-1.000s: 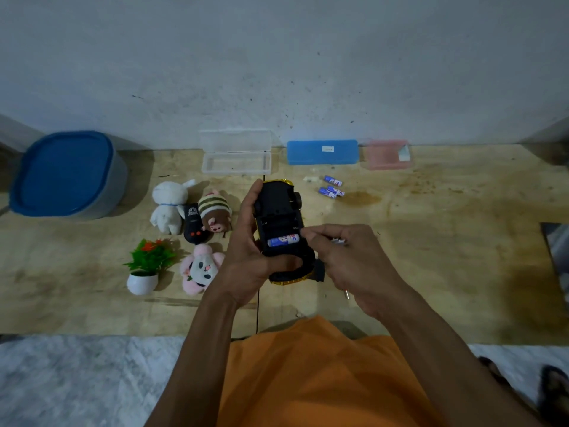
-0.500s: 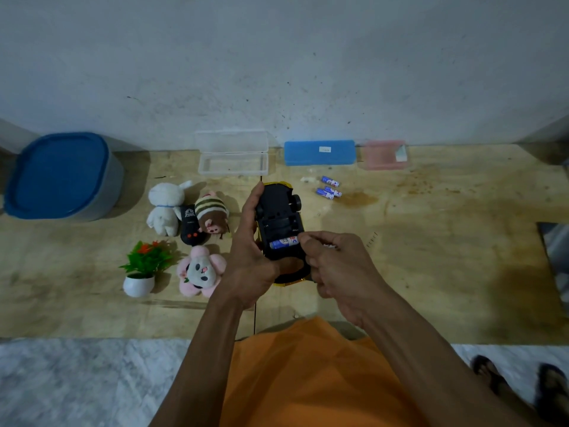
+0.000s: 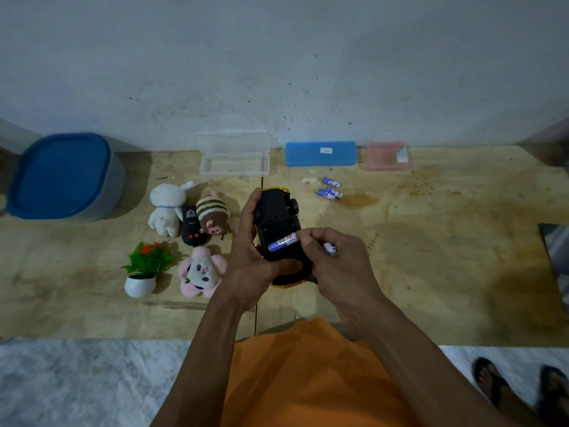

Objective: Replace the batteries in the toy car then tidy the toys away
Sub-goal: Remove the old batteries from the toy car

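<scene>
My left hand grips the yellow toy car, held upside down so its black underside and open battery bay face up. One blue-and-white battery lies tilted in the bay, its right end raised. My right hand pinches that raised end with its fingertips and also holds a second battery between its fingers. Three more batteries lie loose on the wooden board beyond the car.
A white rabbit plush, black remote, striped pig plush, pink plush and potted plant sit left of the car. A blue-lidded tub stands far left. Clear box, blue case and pink case line the wall.
The right end of the battery in the bay has lifted under my right fingertips. A second battery now shows between my right fingers. The car has hardly moved.
</scene>
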`<state>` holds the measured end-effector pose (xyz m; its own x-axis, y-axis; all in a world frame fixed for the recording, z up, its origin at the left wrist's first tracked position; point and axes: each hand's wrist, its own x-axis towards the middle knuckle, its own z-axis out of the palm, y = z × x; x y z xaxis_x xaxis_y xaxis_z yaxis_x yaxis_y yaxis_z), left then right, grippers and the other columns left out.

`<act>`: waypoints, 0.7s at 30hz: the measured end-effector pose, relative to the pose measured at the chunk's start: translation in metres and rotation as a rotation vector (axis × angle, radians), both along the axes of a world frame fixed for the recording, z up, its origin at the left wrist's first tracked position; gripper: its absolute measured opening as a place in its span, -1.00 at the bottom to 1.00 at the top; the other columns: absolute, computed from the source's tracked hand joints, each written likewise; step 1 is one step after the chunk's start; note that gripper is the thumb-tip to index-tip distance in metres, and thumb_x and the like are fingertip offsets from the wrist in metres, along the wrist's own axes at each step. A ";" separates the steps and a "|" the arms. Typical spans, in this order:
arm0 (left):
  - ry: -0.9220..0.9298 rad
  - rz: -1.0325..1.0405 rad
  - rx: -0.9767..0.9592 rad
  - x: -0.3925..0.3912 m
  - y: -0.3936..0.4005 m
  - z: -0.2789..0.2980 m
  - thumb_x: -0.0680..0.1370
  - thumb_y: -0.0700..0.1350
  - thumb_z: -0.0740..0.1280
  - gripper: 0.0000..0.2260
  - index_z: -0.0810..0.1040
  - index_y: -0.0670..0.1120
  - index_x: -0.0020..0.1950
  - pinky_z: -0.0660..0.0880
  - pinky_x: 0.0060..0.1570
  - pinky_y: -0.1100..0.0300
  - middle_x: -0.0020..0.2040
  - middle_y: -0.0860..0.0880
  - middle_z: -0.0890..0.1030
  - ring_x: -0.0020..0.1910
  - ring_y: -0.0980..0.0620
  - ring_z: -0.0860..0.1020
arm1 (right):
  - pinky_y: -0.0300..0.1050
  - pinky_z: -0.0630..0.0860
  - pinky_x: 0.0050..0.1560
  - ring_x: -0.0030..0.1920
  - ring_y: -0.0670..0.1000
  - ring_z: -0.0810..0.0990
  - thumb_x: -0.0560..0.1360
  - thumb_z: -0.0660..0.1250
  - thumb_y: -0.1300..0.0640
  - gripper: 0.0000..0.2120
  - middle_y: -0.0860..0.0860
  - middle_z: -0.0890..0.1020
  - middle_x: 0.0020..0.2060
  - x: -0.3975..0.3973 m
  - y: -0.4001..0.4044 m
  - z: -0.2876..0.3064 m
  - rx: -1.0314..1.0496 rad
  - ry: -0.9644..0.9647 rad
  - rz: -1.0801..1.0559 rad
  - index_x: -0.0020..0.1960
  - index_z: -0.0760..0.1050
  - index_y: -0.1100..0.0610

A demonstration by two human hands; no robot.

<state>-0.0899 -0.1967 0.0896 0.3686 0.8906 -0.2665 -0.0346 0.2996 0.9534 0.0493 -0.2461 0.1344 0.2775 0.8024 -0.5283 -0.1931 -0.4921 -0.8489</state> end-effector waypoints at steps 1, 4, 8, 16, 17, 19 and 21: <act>0.001 0.001 -0.006 0.001 -0.001 -0.001 0.25 -0.48 0.52 0.08 0.16 0.17 0.59 0.59 0.14 -0.22 0.47 0.01 0.44 0.30 -0.13 0.58 | -0.06 0.68 -0.05 -0.11 -0.12 0.70 0.58 0.37 0.10 -0.90 -0.09 0.72 -0.14 -0.002 0.000 -0.002 0.018 -0.066 0.006 0.01 0.67 0.03; -0.006 0.008 -0.022 0.002 -0.004 -0.002 0.25 -0.47 0.52 0.07 0.17 0.18 0.59 0.62 0.11 -0.13 0.45 0.00 0.46 0.31 -0.11 0.58 | -0.07 0.65 0.01 -0.08 -0.15 0.68 0.53 0.43 0.11 -0.96 -0.15 0.71 -0.14 -0.005 0.001 -0.005 0.090 -0.283 0.032 -0.04 0.67 0.01; 0.019 -0.012 -0.018 0.001 -0.005 -0.004 0.26 -0.41 0.55 0.06 0.16 0.18 0.60 0.58 0.17 -0.23 0.45 0.02 0.47 0.33 -0.10 0.56 | -0.32 0.55 -0.01 -0.05 -0.28 0.62 0.51 0.46 0.12 -0.93 -0.20 0.67 -0.14 -0.006 0.007 -0.009 0.171 -0.369 0.040 -0.01 0.63 0.04; 0.068 -0.032 -0.028 -0.006 -0.003 -0.008 0.23 -0.43 0.55 0.09 0.17 0.20 0.59 0.58 0.18 -0.19 0.47 0.04 0.44 0.37 -0.06 0.52 | -0.25 0.54 -0.13 -0.23 -0.22 0.64 0.58 0.36 0.08 -0.91 -0.09 0.72 -0.22 -0.002 0.020 -0.009 0.175 -0.210 0.055 -0.05 0.63 0.05; 0.065 -0.013 -0.041 -0.009 -0.001 -0.010 0.21 -0.45 0.54 0.10 0.18 0.21 0.59 0.61 0.13 -0.15 0.47 0.04 0.42 0.34 -0.06 0.54 | -0.29 0.48 -0.25 -0.33 -0.21 0.60 0.59 0.34 0.09 -0.89 -0.04 0.72 -0.24 0.004 0.024 -0.007 0.148 -0.126 -0.002 -0.04 0.62 0.07; 0.043 0.043 -0.108 -0.021 0.002 -0.017 0.18 -0.47 0.53 0.12 0.20 0.23 0.57 0.64 0.02 -0.08 0.45 0.02 0.43 0.27 -0.11 0.58 | -0.28 0.33 -0.44 -0.41 -0.14 0.47 0.60 0.30 0.11 -0.87 0.02 0.66 -0.27 0.019 0.030 -0.004 0.062 0.073 -0.142 -0.05 0.62 0.08; 0.038 0.076 -0.172 -0.035 0.004 -0.027 0.13 -0.45 0.57 0.16 0.21 0.25 0.56 0.63 0.02 -0.10 0.40 0.03 0.49 0.23 -0.13 0.61 | -0.24 0.33 -0.48 -0.40 -0.06 0.44 0.59 0.29 0.14 -0.87 0.01 0.56 -0.33 0.035 0.034 -0.007 -0.005 0.189 -0.242 -0.07 0.60 0.10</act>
